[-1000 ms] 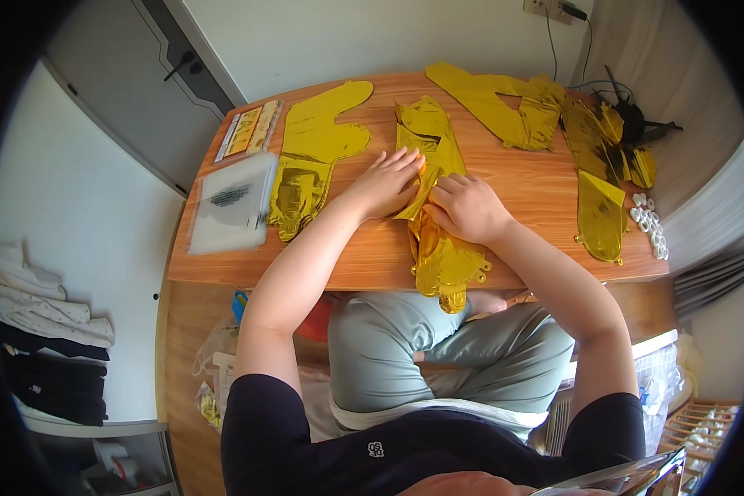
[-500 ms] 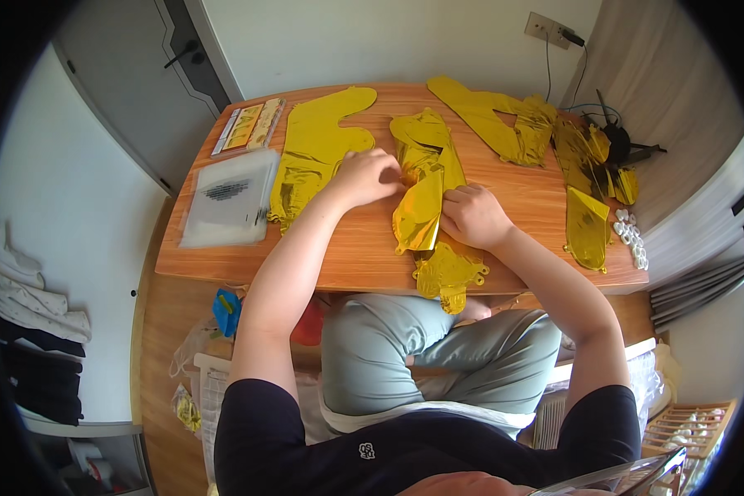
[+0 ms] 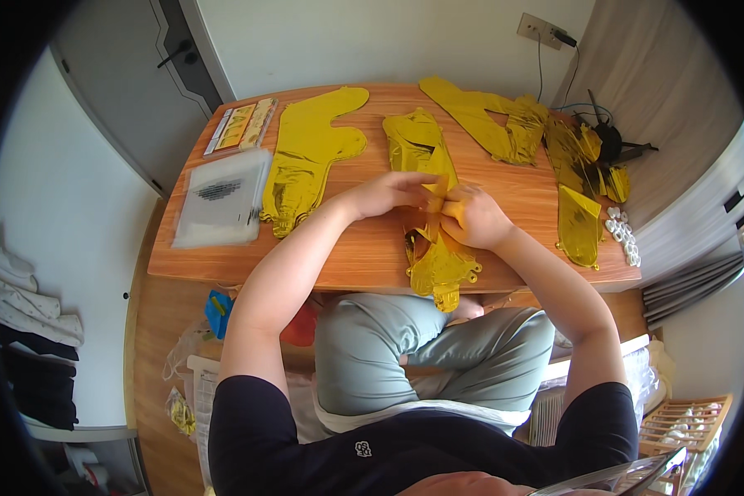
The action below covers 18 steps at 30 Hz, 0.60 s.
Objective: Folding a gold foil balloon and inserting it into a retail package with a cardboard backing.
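Between my hands, above the middle of the table, is a folded flat gold foil balloon [image 3: 440,195], held on edge and mostly hidden by fingers. My left hand [image 3: 384,195] pinches its left side, fingers reaching across to it. On the other side my right hand [image 3: 476,218] is closed round it in a loose fist. Just beyond lies another flat gold foil balloon [image 3: 415,136], creased along its length. A crumpled gold foil balloon [image 3: 443,269] with small tabs hangs partly over the table's front edge, below my hands.
Left on the wooden table [image 3: 364,248] lie a large gold foil balloon [image 3: 306,136], clear plastic bags [image 3: 221,202] and a printed packet [image 3: 240,126]. More gold foil [image 3: 488,120], a dark cabled device [image 3: 610,142] and white rings [image 3: 622,236] are at right.
The folded balloon has been turned and narrowed between my hands, showing less of its face. My left hand has moved right and slightly nearer, meeting the right hand.
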### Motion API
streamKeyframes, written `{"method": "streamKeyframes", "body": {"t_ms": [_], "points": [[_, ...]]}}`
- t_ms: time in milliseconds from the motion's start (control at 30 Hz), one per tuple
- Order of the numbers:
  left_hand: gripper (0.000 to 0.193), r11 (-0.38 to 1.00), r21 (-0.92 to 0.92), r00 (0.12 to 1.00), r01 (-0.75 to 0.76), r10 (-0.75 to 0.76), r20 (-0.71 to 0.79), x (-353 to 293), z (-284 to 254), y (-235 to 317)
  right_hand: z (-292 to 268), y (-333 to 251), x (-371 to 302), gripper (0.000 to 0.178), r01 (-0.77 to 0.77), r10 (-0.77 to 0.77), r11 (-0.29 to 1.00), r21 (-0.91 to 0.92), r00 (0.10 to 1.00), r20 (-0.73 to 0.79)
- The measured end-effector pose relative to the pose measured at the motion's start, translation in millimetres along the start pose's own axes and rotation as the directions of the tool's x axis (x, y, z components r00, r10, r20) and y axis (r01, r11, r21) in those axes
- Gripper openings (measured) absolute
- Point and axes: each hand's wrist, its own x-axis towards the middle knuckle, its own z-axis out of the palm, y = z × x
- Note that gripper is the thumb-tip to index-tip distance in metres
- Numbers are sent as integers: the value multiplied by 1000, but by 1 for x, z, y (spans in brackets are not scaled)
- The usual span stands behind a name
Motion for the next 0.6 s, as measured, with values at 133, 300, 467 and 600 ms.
{"method": "streamKeyframes", "body": {"t_ms": [133, 300, 467, 600], "points": [[53, 851, 521, 985, -69, 140, -99, -1, 4, 13, 7, 11, -5, 29, -4, 5, 999, 38, 999, -44], [72, 417, 909, 957, 20, 254, -137, -3, 2, -9, 10, 22, -10, 36, -35, 44, 978, 207, 998, -37], [93, 421, 902, 995, 93, -7, -99, 5, 2, -13, 8, 35, -15, 25, -241, 226, 836, 493, 970, 92], [91, 289, 954, 997, 74, -35, -67, 6, 4, -12, 12, 43, -9, 16, -507, 499, 296, 810, 805, 322]]}}
